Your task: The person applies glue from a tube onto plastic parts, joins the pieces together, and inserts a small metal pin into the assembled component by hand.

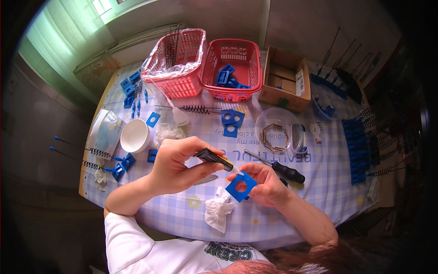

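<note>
Glue tube (214, 158), dark with a yellow band and a white nozzle, sits clamped in our left hand (175, 166), its fingers closed around the barrel and its tip pointing down and to the right. That nozzle touches, or all but touches, the upper corner of a blue square plate (240, 186) with a round hole in its middle. Our right hand (267, 182) pinches this plate by its right edge, thumb on top and fingers curled beneath, holding it just above the worktop (319, 173), which wears a blue-and-white checked cloth.

From the head camera we see both hands meeting near the front edge of the worktop, in front of our white shirt. A crumpled white tissue (218, 210) lies just below the plate. A black-handled screwdriver (278, 166) lies beside our right hand, on the far side. Further back stands a clear round tub (278, 130) with small brass pieces inside. To the left stands a white bowl (134, 135), with loose blue parts about it. At the far edge stand two red baskets: the left basket (178, 64) is lined with clear plastic and holds thin rods, and the right basket (232, 68) holds blue pieces. A cardboard box (287, 82) stands beside them. Rows of blue parts (360, 150) with coiled springs lie on the right.
</note>
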The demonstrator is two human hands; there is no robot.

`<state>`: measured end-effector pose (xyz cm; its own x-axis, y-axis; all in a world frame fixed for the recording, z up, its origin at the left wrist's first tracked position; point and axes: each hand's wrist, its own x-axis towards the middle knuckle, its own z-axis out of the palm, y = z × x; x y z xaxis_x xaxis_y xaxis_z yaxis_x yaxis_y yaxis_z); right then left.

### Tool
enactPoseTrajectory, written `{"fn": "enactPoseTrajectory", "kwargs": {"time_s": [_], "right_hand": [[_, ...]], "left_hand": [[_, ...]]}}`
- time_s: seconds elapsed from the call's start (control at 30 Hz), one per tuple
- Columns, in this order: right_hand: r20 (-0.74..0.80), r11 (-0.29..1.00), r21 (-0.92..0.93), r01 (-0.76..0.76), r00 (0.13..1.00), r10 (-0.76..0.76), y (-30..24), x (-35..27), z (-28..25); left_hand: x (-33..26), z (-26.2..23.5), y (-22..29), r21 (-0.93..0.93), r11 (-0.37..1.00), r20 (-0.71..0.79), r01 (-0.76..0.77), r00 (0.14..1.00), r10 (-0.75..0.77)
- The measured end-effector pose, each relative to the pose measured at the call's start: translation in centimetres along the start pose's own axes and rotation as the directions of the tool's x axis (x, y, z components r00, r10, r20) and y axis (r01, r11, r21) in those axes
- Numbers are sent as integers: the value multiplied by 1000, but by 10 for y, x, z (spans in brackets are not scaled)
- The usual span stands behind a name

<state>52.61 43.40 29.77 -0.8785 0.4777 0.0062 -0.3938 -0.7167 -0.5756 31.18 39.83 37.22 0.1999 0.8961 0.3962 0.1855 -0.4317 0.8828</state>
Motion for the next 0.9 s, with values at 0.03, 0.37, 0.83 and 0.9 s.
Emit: {"fn": "enactPoseTrajectory", "kwargs": {"time_s": [0.03,0.37,0.83,0.9], "right_hand": [[-5,1000,-1,1,1000,-1,0,0,0],[-56,999,48,2,998,1,-1,2,5],[-2,1000,-25,11,1000,-11,0,2,3],[-3,999,-36,12,1000,-12,-1,1,3]], "left_hand": [[-1,0,0,-26,1000,2,13,1000,-13],[-3,4,2,-218,976,-5,13,1000,-14],[-4,12,0,-35,999,53,-41,998,42],[-4,12,-1,-37,999,55,-36,998,38]]}}
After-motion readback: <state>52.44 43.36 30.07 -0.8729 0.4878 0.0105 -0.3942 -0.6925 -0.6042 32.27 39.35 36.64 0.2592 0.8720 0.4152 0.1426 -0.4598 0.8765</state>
